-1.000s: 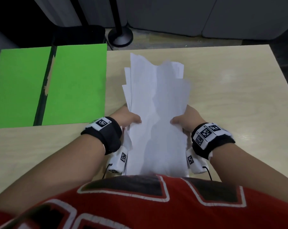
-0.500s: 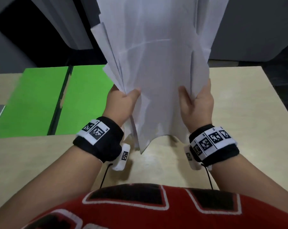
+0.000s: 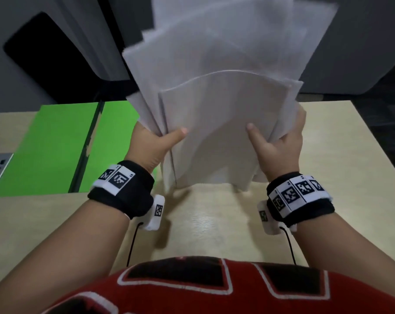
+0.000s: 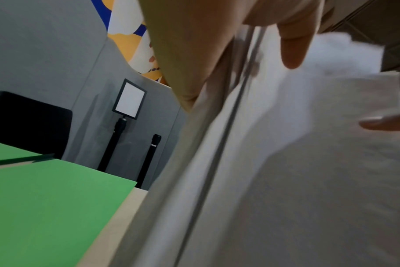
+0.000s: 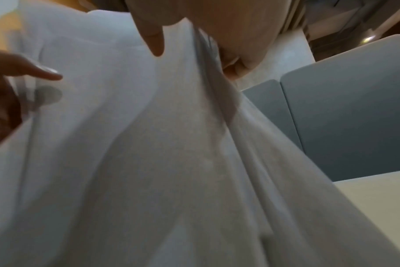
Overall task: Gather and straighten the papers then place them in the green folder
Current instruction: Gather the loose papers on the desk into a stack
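The open bright green card folder (image 3: 56, 143) lies flat on the pale wooden table (image 3: 214, 223), to the outer side of your left hand (image 3: 153, 146). That hand pinches the left edge of the loose sheaf of white paper sheets (image 3: 217, 123), thumb in front. Your right hand (image 3: 280, 148) clasps the opposite edge likewise. You hold the sheaf upright between both hands, its lower edges just above the table and its upper edges fanned and uneven. The step in hand appears to be straightening. Next, you should probably loosen both grips slightly, tap the lower edge square, then carry the sheaf left to the folder.
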